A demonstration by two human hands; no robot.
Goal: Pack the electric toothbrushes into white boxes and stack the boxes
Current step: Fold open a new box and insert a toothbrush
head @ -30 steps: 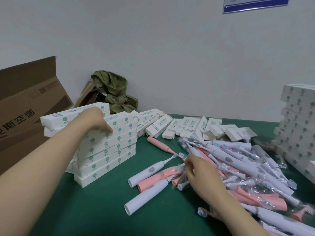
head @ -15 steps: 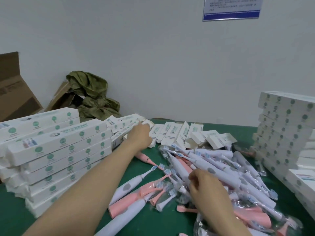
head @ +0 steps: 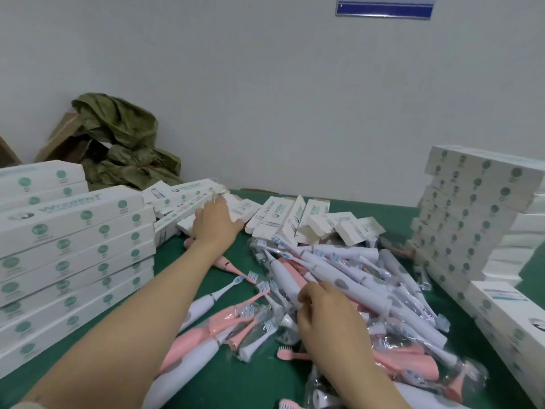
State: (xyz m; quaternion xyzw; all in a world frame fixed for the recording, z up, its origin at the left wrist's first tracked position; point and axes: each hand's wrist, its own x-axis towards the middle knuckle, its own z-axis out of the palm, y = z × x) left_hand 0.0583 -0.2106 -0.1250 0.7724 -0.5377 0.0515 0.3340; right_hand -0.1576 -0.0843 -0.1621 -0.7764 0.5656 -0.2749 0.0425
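Nearest to us, on the green table (head: 259,385), white and pink electric toothbrushes (head: 368,290) are lying in a loose pile, many of them in clear plastic sleeves, with grey oval buttons on the handles and small blue-and-white bristle heads. The right hand (head: 327,317) is resting on this pile with its fingers curling down onto a white handle; we cannot tell whether they are actually clamping it. To either side, closed white boxes are standing in stacks, one on the left (head: 73,249) and one on the right (head: 472,219). Their long sides are carrying rows of round green marks, and their tops are showing a grey brand word beginning with W, too blurred for us to read in full. Farther back, the left hand (head: 216,224) is lying palm down with its fingers stretched apart over a row of unfilled boxes (head: 283,219), several with end flaps hanging open. Behind these, an olive cloth (head: 126,143) is sitting crumpled against a cardboard carton (head: 59,137). On the wall a blue-edged notice (head: 383,7) is hanging, its text too small to read.
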